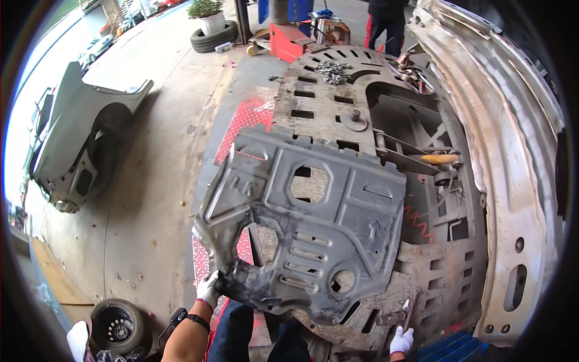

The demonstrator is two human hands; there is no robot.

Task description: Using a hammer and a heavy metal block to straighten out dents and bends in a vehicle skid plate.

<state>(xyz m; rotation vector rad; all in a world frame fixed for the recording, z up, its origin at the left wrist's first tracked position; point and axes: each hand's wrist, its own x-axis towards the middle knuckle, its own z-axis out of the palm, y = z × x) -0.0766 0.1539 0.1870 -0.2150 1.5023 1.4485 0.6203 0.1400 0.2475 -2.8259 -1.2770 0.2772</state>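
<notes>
A large dark engine undertray (325,187), with several cut-outs and raised ribs, lies tilted in front of me over the metal platform (434,295). My left hand (208,288), in a white glove, is closed on the tray's near left corner. Low on the right, my right hand (401,340), also gloved, is closed round what looks like a metal hammer (408,311), just beside the tray's near right edge. The hammer's lower part is hidden by the hand.
A long bare-metal vehicle panel (512,199) borders the right side. A grey fender (78,127) stands on the floor at left, a wheel (120,326) near lower left. Chain (332,71) lies on the platform's far part. Another person (386,24) stands at the back.
</notes>
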